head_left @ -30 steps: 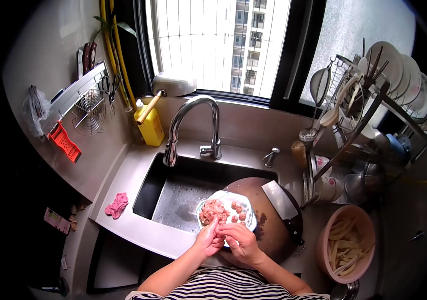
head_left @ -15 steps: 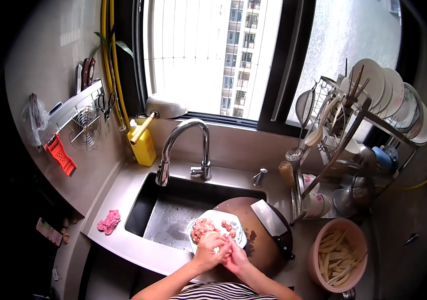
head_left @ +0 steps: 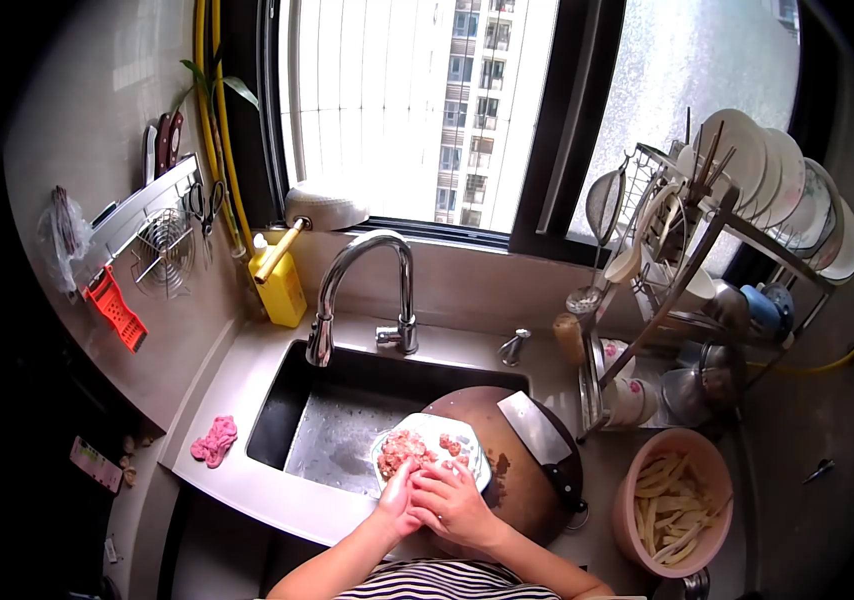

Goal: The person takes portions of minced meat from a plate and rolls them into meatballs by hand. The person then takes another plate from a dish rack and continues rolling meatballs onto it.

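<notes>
While the left hand (head_left: 399, 503) and the right hand (head_left: 454, 500) met over the near edge of the white angular plate (head_left: 461, 430), their fingers were partly curled, right ones crossing the left hand. Space between palms was hidden; couldn't tell how tight the grip was or if it had anything in it.

Plate sat at the left part of the round brown chopping board (head_left: 532, 508), beside the dark-walled metal sink (head_left: 332, 440). On it: loose heap of pink minced meat (head_left: 400, 450) at left, small round reddish meatballs (head_left: 452, 444) at right.

Broad steel cleaver with black handle (head_left: 535, 428) lay on the board's right side, handle toward near. Farther right: round pink plastic basin (head_left: 627, 515) of pale cut strips (head_left: 672, 505). Crumpled pink cloth (head_left: 214, 442) lay left of the sink; curved chrome faucet (head_left: 406, 290) stood at its far side.
</notes>
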Demonstrator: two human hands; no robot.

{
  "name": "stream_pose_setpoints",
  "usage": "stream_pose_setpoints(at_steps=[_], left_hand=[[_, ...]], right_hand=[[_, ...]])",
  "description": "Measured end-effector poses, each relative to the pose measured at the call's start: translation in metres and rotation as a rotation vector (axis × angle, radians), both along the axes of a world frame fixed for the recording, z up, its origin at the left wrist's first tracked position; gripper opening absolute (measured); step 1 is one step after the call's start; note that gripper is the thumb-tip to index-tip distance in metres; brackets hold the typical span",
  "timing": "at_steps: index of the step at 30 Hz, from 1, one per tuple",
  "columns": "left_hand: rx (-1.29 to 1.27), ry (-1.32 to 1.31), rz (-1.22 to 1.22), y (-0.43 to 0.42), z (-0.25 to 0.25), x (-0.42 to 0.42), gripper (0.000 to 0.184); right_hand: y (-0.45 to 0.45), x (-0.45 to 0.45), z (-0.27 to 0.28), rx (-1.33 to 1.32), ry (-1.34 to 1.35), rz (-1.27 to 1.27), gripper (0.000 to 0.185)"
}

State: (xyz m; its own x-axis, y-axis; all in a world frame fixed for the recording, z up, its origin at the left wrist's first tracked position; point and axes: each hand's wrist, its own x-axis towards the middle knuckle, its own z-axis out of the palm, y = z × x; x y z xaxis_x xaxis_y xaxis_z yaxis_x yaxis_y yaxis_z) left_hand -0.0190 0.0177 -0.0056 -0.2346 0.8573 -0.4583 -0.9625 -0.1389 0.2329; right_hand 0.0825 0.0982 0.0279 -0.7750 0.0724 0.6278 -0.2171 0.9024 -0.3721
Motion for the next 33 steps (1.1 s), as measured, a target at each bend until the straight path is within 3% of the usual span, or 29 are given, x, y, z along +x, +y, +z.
stream_pose_setpoints(at_steps=[3, 5, 7, 8, 11, 12, 13, 14, 16, 17, 18, 19, 20, 21, 23, 24, 25, 27, 29, 30, 31, 33], left_hand=[[-0.155, 0.040, 0.098, 0.000, -0.020, -0.009, 0.036], [0.017, 0.158, -0.029, -0.013, -0.024, -0.017, 0.042], [0.097, 0.255, -0.009, -0.015, -0.015, -0.012, 0.048], [0.219, 0.292, -0.045, -0.017, -0.014, -0.014, 0.048], [-0.044, 1.355, 0.253, -0.006, 0.002, 0.013, 0.040], [-0.006, 1.739, 0.310, -0.004, 0.012, 0.012, 0.027], [-0.065, 1.949, 0.176, -0.005, 0.007, 0.012, 0.025], [-0.028, 2.106, 0.176, -0.004, 0.013, 0.013, 0.026], [-0.029, 2.300, 0.141, -0.004, 0.021, 0.015, 0.029], [-0.010, 2.182, 0.186, -0.004, 0.018, 0.013, 0.028], [0.007, 2.063, 0.231, -0.002, 0.011, 0.010, 0.028], [0.022, 1.942, 0.273, -0.002, 0.006, 0.009, 0.028], [-0.008, 1.853, 0.324, -0.002, 0.016, 0.010, 0.029], [0.067, 1.560, 0.278, -0.005, 0.032, 0.015, 0.028], [0.054, 1.460, 0.244, -0.006, 0.021, 0.009, 0.027], [-0.060, 1.519, 0.219, -0.005, 0.021, 0.009, 0.026], [-0.130, 1.478, 0.140, -0.004, 0.009, 0.006, 0.027], [-0.168, 1.065, 0.007, -0.003, -0.001, 0.007, 0.031], [-0.170, 0.759, -0.096, -0.003, -0.003, 0.005, 0.045], [-0.107, 0.574, -0.130, -0.003, -0.006, 0.001, 0.047], [-0.052, 0.383, -0.165, -0.004, -0.009, -0.001, 0.050], [0.016, 0.139, -0.040, 0.002, 0.005, 0.002, 0.052]], right_hand=[[0.001, -0.001, 0.001, -0.109, 0.046, 0.007, 0.026], [0.007, 0.000, -0.006, -0.250, 0.102, 0.003, 0.025], [0.009, 0.000, -0.009, -0.527, 0.073, -0.015, 0.021], [0.009, 0.000, -0.014, -0.832, 0.006, 0.001, 0.024], [0.007, 0.000, -0.033, -1.639, -0.118, 0.074, 0.036], [0.004, -0.003, -0.037, -1.841, -0.090, 0.113, 0.040], [0.003, -0.005, -0.044, -2.045, -0.057, 0.154, 0.043], [0.006, -0.011, -0.066, -2.199, 0.010, 0.307, 0.038], [0.007, -0.009, -0.078, -2.341, -0.067, 0.276, 0.035], [0.006, -0.009, -0.066, -2.412, -0.107, 0.260, 0.034], [0.003, -0.010, -0.032, -2.449, -0.134, 0.073, 0.030], [0.017, 0.001, -0.060, -2.446, -0.185, 0.474, 0.026], [0.015, 0.006, -0.033, -2.354, -0.147, 0.358, 0.027], [0.011, 0.012, -0.001, -2.260, -0.115, 0.247, 0.028], [0.009, 0.032, 0.053, -1.923, 0.075, 0.397, 0.031], [0.005, 0.040, 0.070, -1.634, 0.277, 0.355, 0.031], [0.003, 0.045, 0.079, -1.337, 0.491, 0.265, 0.032], [0.003, 0.047, 0.088, -0.939, 0.841, 0.094, 0.034], [0.005, 0.029, 0.073, -0.527, 0.987, -0.051, 0.037], [0.006, 0.020, 0.054, -0.379, 0.940, -0.031, 0.037], [0.006, 0.015, 0.032, -0.273, 0.740, -0.005, 0.026], [-0.003, 0.004, 0.016, -0.151, 0.054, -0.033, 0.024]])
